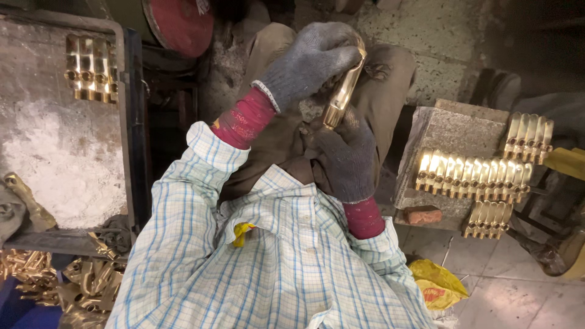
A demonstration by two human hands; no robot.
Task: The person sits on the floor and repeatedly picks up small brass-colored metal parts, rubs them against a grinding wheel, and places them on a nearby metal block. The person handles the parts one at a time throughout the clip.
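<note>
Head view, looking down over checked shirt (274, 268) to lap. Brass piece (344, 91) held upright between both gloved hands, above the knees. Left hand (308, 64) wrapped over the upper end, fingers (332, 52) closed round it, likely to steady and turn. Right hand (344, 155) clamped on the lower end from beneath, fingers shut, probably bearing the weight. Polished brass pieces (472, 173) laid in tight rows on stone block (439, 131) at right, within reach. Small row of brass pieces (91, 67) on dusty surface (61, 158) at left. Loose heap of brass parts (67, 283) on floor, lower left, seemingly unsorted stock.
</note>
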